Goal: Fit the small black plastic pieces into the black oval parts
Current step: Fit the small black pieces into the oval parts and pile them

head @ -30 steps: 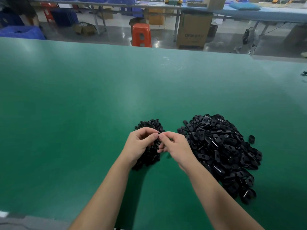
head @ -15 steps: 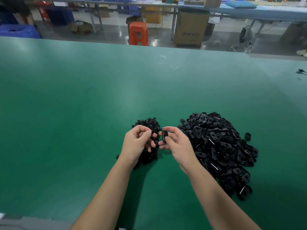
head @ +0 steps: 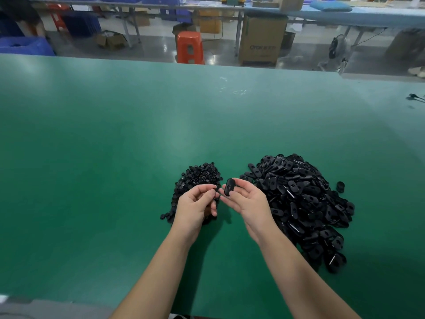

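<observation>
Green work table (head: pixel 138 125), matte surface with soft light patches. Beyond its far edge: grey polished floor (head: pixel 156 48); orange plastic stool (head: pixel 190 47); tall cardboard box (head: pixel 262 40); blue crates (head: pixel 25 46); long blue-topped bench (head: pixel 368 16); small floor fan (head: pixel 337 50).

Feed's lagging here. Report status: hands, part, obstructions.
Right hand pinching one oval part, held upright. Left hand fingers curled, small piece not discernible. Both piles within reach, nothing blocking.
</observation>
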`<action>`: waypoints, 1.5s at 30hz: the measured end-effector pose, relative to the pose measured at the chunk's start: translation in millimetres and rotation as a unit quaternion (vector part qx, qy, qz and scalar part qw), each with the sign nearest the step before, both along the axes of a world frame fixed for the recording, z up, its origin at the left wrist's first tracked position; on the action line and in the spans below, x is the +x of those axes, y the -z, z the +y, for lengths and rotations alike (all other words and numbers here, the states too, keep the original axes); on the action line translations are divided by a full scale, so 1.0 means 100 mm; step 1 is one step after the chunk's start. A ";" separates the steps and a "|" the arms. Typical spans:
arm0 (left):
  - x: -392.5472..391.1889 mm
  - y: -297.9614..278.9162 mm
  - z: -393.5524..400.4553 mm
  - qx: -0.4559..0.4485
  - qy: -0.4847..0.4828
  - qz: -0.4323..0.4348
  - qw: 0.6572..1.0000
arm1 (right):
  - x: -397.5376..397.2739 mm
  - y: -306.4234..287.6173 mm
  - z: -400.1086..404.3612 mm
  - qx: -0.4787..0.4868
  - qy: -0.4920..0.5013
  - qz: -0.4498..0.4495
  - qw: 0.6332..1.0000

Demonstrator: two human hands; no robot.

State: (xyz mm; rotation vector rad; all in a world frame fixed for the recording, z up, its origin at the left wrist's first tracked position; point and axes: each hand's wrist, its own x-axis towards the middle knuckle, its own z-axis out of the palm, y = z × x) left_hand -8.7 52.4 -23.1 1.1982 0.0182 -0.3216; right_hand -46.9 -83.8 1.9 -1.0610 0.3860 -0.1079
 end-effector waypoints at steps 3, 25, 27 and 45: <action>-0.02 -0.01 -0.02 -0.021 -0.016 0.027 0.999 | -0.02 -0.01 -0.01 -0.001 -0.001 0.003 1.000; -0.08 0.07 -0.09 0.003 -0.020 0.040 0.999 | -0.08 0.02 -0.01 -0.112 0.018 0.039 0.993; -0.08 0.09 -0.09 0.028 -0.021 0.022 0.999 | -0.07 0.03 -0.02 -0.108 0.020 0.048 0.993; -0.11 -0.01 -0.16 0.197 -0.061 -0.086 0.975 | -0.08 0.10 0.01 -0.140 -0.051 0.050 0.988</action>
